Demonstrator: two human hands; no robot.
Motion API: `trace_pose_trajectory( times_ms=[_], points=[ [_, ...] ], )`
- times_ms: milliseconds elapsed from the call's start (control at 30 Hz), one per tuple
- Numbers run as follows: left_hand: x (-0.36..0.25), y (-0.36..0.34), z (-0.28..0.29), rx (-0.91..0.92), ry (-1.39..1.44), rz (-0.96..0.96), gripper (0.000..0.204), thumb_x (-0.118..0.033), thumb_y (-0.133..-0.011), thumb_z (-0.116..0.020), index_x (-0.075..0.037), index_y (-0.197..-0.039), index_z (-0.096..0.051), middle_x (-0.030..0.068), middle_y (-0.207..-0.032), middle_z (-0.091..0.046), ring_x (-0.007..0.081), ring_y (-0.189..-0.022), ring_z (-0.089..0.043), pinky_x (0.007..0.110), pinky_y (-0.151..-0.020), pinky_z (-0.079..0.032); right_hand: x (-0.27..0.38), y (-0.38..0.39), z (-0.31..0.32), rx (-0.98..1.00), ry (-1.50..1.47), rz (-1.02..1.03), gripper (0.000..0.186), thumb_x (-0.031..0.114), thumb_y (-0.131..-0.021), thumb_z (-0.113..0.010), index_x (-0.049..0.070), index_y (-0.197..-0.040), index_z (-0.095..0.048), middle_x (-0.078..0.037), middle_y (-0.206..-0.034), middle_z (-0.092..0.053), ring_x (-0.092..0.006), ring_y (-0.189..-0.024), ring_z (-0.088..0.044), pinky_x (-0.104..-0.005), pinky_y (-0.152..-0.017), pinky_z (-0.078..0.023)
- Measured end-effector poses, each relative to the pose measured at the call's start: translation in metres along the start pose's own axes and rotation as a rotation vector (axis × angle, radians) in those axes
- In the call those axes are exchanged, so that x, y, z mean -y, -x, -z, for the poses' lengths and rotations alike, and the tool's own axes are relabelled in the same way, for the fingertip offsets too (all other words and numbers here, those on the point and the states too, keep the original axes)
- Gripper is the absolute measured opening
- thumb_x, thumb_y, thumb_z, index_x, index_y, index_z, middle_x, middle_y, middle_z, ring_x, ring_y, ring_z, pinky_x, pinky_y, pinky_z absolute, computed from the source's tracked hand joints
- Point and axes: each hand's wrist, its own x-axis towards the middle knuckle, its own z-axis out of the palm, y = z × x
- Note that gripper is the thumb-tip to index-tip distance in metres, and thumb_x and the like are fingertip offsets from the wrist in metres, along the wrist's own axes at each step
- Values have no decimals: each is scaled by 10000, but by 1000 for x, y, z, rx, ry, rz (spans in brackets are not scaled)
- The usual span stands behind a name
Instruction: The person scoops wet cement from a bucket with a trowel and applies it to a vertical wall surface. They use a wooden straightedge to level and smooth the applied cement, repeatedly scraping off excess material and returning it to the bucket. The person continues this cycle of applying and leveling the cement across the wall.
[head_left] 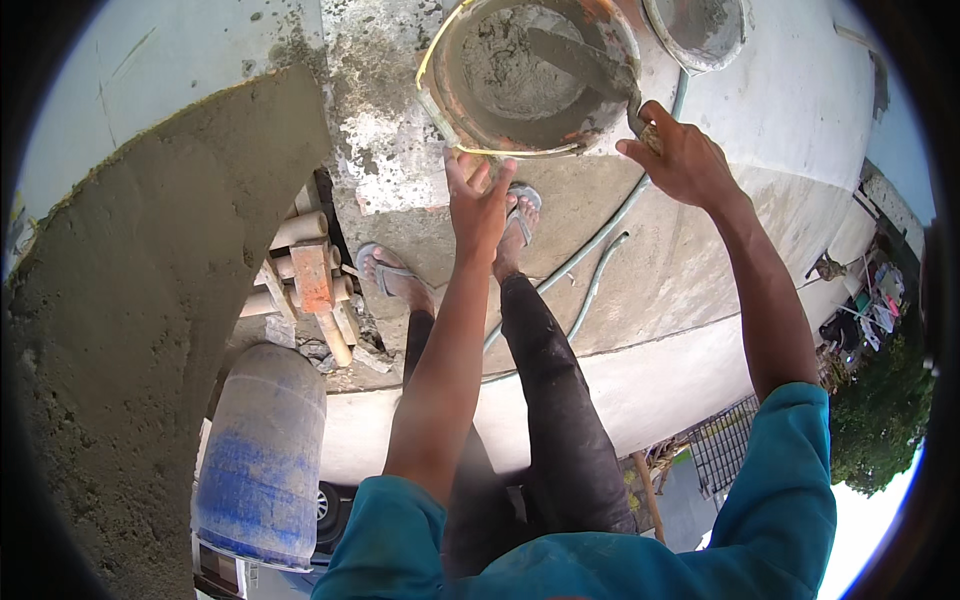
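Observation:
A round bucket (461,120) holds wet grey mortar (510,65) and has a thin yellowish handle lying along its near rim. My right hand (683,160) is closed around the grip of a trowel (580,62), whose mortar-coated blade reaches over the inside of the bucket. Just below the near rim is my left hand (480,200), fingers spread and pointing up at the bucket. Its fingertips come close to the handle; whether they touch it I cannot tell.
A second bucket (738,50) stands at the far right. Green hose (610,225) crosses the ground beside my sandalled feet. Left are a mortar-covered wall (150,250), a brick (313,277) among bamboo poles (299,229), and a blue barrel (262,460).

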Motion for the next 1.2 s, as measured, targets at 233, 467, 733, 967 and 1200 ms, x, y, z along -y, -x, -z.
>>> trace_pose_trajectory(
  times_ms=[233, 467, 733, 967, 1200],
  points=[
    [3, -48, -32, 65, -163, -160, 721, -90, -857, -726, 25, -1490, -400, 115, -1047, -659, 175, -866, -659, 299, -792, -538, -51, -103, -7, -234, 296, 60, 411, 428, -968, -552, 106, -1213, -622, -130, -848, -710, -336, -820, -720, -476, -643, -548],
    [-24, -42, -41, 109, -578, -342, 596, -10, -864, -664, 15, -1427, -469, 215, -1207, -646, 220, -804, -641, 329, -744, -531, -73, -116, -45, 293, -833, -227, 357, 393, -957, -495, 52, -914, -592, -25, -620, -490, -144, -469, -497, -321, -426, -405],
    [-68, -69, -38, 183, -621, -237, 640, -145, -863, -746, -1, -1427, -479, 218, -1201, -679, 251, -975, -698, 367, -870, -519, -124, -69, -95, 281, -1182, 150, 300, 323, -917, -456, 54, -826, -553, -25, -570, -475, -124, -429, -438, -277, -423, -367],
    [-74, -109, 14, 225, -567, -129, 679, -337, -939, -672, -36, -1500, -435, 161, -1215, -677, 218, -999, -670, 335, -918, -516, -20, -48, -99, 246, -1399, 311, 343, 334, -939, -445, 29, -848, -572, -46, -582, -492, -116, -443, -442, -257, -445, -377],
    [33, 13, 160, 214, -728, -10, 508, -260, -987, -599, -43, -1435, -499, 124, -1225, -698, 282, -1122, -689, 352, -929, -514, 147, 45, -151, 421, -1725, 450, 307, 328, -1030, -504, 28, -991, -562, -30, -663, -521, -89, -492, -468, -245, -477, -402]
  ],
)
